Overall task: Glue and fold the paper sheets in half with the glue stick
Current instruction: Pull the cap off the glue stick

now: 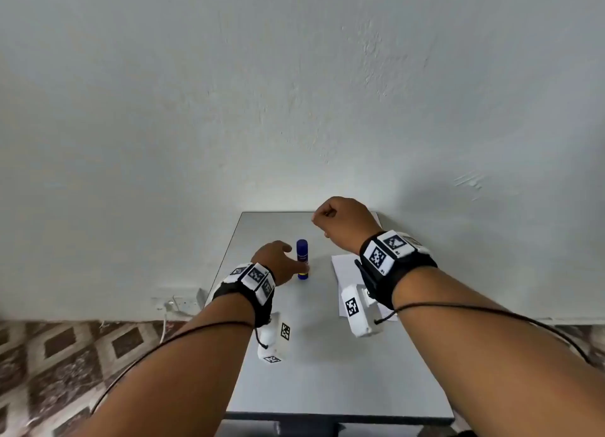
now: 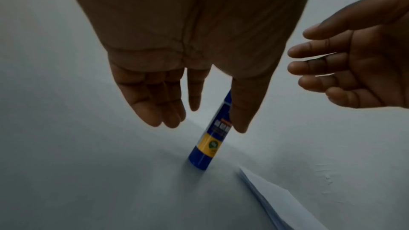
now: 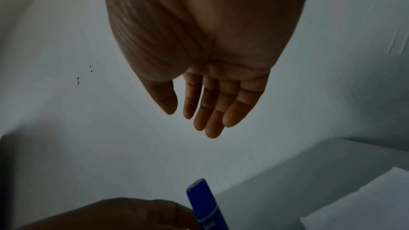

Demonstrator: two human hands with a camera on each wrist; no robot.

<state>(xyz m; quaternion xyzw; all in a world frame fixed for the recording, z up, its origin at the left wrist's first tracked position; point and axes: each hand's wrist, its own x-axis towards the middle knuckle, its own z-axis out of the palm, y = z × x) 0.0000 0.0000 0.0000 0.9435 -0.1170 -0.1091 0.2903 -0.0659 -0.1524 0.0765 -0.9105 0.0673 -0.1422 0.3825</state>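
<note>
A blue glue stick (image 1: 302,250) with a yellow label band stands upright and capped on the grey table (image 1: 320,371). My left hand (image 1: 291,259) reaches around it with straight fingers. In the left wrist view the thumb (image 2: 241,111) lies along the glue stick (image 2: 209,148) and the other fingers hang apart on its far side. My right hand (image 1: 327,217) hovers above the table's back edge, holding nothing, its fingers (image 3: 212,120) loosely relaxed. A stack of white paper sheets (image 1: 343,269) lies on the table's right side, partly hidden by my right wrist.
The small table stands against a white wall (image 1: 294,109). Its front edge is near me. Patterned floor tiles (image 1: 65,354) lie to the left, with a wall socket and cable (image 1: 170,305) low on the wall.
</note>
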